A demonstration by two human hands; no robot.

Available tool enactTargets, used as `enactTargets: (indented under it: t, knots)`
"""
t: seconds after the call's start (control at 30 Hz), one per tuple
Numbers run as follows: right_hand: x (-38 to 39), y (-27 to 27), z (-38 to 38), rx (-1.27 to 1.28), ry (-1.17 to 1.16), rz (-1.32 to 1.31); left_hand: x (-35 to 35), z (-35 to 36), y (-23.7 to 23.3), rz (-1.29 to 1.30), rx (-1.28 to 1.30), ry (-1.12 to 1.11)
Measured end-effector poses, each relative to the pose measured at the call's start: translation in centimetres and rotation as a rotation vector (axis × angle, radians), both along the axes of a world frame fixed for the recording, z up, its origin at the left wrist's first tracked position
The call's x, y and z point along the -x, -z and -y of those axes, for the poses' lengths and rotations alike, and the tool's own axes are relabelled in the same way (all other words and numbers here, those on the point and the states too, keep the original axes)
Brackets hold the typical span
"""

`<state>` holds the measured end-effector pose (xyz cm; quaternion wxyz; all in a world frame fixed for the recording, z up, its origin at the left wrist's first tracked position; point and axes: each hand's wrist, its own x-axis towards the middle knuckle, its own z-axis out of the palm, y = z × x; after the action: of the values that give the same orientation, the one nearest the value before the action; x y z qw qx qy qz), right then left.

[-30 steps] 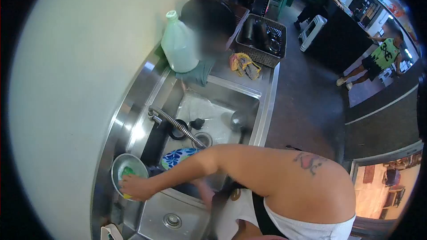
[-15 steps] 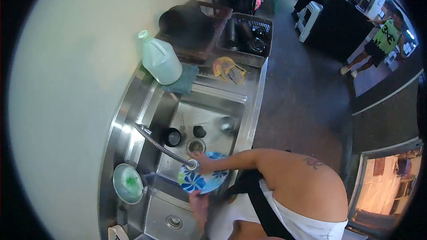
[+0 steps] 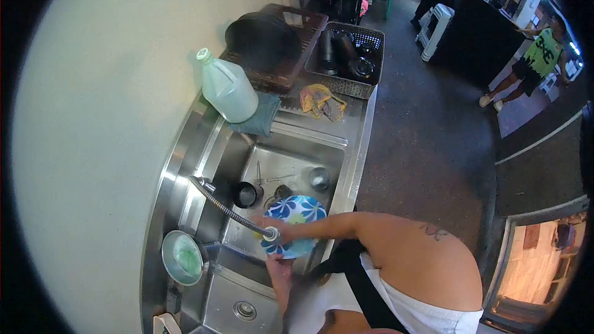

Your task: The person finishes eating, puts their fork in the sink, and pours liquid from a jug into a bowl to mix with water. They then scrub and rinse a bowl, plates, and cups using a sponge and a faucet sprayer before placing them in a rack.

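Head view: the sink [image 3: 343, 167] basin holds a black cup [image 3: 244, 195], a metal cup [image 3: 318, 178] and loose cutlery. A metal bowl [image 3: 182, 256] on the sink ledge contains green residue. The plate [image 3: 296, 210] is over the basin, tilted, its flowered face up; being round, it has no long axis. The left hand [image 3: 278, 267] grips its near edge. The right hand [image 3: 265, 222] lies on the plate. The hose [image 3: 226, 207] partly hides the right hand, so its grip cannot be determined.

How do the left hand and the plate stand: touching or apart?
Touching. The head view shows the left hand gripping the lower edge of the plate.
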<state>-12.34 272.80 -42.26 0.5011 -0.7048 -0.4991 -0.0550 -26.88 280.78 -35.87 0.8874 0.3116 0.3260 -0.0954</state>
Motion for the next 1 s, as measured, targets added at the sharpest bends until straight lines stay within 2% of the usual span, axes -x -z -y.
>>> enactTargets:
  t: [0.07, 0.1, 0.13, 0.17, 0.23, 0.3, 0.33, 0.4, 0.47, 0.53, 0.57, 0.6, 0.63, 0.7, 0.73, 0.77, 0.83, 0.87, 0.9, 0.97, 1.0]
  knots:
    - [4.3, 2.2, -2.4, -0.065, -0.247, -0.484, -0.2, -1.6, 0.6, -0.004, 0.013, -0.049]
    - [3.9, 0.5, -1.0, -0.066, -0.247, -0.478, -0.3, -2.7, 0.9, -0.011, 0.024, -0.098]
    - [3.7, -2.4, 2.2, 0.244, -0.386, -0.533, 0.4, -4.4, 2.4, 0.059, 0.175, -0.116]
    - [3.0, -3.6, 4.9, 0.559, -0.523, -0.582, 0.6, -4.8, 2.2, 0.059, 0.174, -0.119]
    - [0.2, -4.0, 7.6, 0.618, -0.210, -0.271, 1.2, -4.8, 0.4, 0.120, 0.060, -0.199]
    - [-4.0, -4.5, 7.8, 0.804, -0.088, 0.085, 1.4, -4.1, -0.7, 0.044, 0.055, -0.194]
    - [-4.2, -4.7, 6.8, 0.807, -0.087, 0.088, 1.3, -3.5, -0.4, 0.014, 0.083, -0.128]
    - [-4.0, -5.1, 4.1, 0.564, 0.259, 0.304, 0.4, -2.8, 0.3, -0.009, 0.114, -0.061]
    - [-1.1, -4.9, 0.6, 0.286, 0.089, -0.184, 0.1, -2.5, 1.5, -0.037, 0.110, -0.079]
    - [2.1, 0.1, -2.4, 0.506, -0.375, -0.204, -0.3, -3.3, 2.1, -0.041, 0.061, -0.080]
    - [3.6, -3.5, -0.9, 0.516, -0.372, -0.222, -0.4, -3.7, 2.4, -0.044, 0.011, -0.083]
    - [4.9, -7.4, 1.4, 0.527, -0.369, -0.238, 1.0, -3.7, 0.5, 0.079, 0.112, -0.184]
    - [4.6, -7.6, 3.0, 0.533, -0.367, -0.237, 0.8, -4.3, -0.3, 0.081, 0.118, -0.184]
    - [4.5, -7.9, 5.4, 0.391, -0.414, -0.285, 0.3, -6.8, -1.2, -0.029, -0.019, -0.059]
    - [4.2, -7.4, 5.2, 0.580, -0.350, -0.383, 0.1, -7.6, -2.6, 0.013, -0.077, -0.005]
    - [4.3, -6.9, 5.5, 0.579, -0.353, -0.381, 0.0, -7.6, -3.7, 0.013, -0.078, -0.008]
    - [4.6, -11.4, 6.6, 0.516, -0.220, -0.717, -0.8, -6.8, -6.7, -0.061, -0.046, -0.034]
    - [5.5, -11.3, 6.7, 0.309, -0.123, -0.949, -0.6, -7.5, -4.1, -0.049, 0.024, -0.058]
    - [5.6, -11.0, 6.8, 0.314, -0.116, -0.947, -0.3, -7.6, -2.2, -0.046, 0.030, -0.055]
    - [5.8, -9.1, 6.9, 0.569, 0.038, -1.105, 0.6, -7.2, 1.2, -0.244, -0.326, -0.020]
    - [6.2, -9.8, 7.3, 0.347, 0.210, -0.981, 0.2, -7.3, 4.1, -0.264, -0.318, -0.025]
